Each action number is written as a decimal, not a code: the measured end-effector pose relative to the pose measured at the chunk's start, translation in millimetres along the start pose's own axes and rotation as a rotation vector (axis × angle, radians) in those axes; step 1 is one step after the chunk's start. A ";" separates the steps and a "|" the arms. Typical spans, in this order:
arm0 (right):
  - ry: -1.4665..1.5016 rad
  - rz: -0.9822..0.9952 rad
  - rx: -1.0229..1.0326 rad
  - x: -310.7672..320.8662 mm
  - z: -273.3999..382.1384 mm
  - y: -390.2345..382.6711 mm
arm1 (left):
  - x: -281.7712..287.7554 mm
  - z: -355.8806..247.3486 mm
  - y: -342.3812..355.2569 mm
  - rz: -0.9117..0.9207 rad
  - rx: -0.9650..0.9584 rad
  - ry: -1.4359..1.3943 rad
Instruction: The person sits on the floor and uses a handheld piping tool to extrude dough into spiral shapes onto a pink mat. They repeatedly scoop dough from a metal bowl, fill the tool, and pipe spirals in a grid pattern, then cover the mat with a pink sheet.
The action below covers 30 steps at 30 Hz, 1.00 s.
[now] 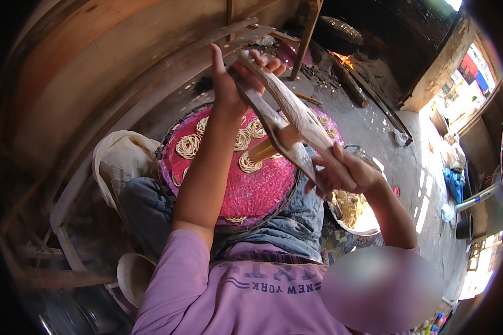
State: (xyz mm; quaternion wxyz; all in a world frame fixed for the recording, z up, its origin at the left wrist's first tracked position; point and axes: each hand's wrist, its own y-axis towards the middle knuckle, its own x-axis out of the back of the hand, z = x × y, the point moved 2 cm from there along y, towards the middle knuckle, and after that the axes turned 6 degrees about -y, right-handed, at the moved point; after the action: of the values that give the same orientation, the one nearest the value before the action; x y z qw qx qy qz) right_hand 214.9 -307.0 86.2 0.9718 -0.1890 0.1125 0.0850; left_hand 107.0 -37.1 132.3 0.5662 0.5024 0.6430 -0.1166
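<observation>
Spanning left hand (227, 84) and right hand (359, 171), the wooden press (297, 114) slants.

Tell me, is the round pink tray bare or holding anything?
The round pink tray is holding things: several pale coils lie on its surface, though part of it shows bare.

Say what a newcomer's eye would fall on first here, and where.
Probably a two-barred wooden tool with a brass-coloured cylinder, between the left hand and right hand, upper centre. Beneath it, pale coils dot a bright pink round tray. A small fire burns at upper right.
</observation>
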 end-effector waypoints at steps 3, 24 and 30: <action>-0.164 -0.251 -0.194 14.2 12.2 13.9 | 41.8 12.4 -1.2 -0.179 -0.016 -0.117; -0.382 -0.189 -0.082 8.3 23.6 62.0 | 75.4 -38.2 -18.4 -0.244 -0.132 -0.113; 0.149 -0.062 0.008 10.1 -6.8 94.0 | 86.6 -41.5 -20.1 -0.122 -0.148 -0.176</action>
State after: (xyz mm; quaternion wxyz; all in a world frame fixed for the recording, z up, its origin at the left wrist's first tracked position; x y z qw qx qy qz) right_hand 203.8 -222.4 44.7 0.9636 -0.1945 0.1791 0.0402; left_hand 78.7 27.9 64.5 0.6480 0.4069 0.6269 -0.1466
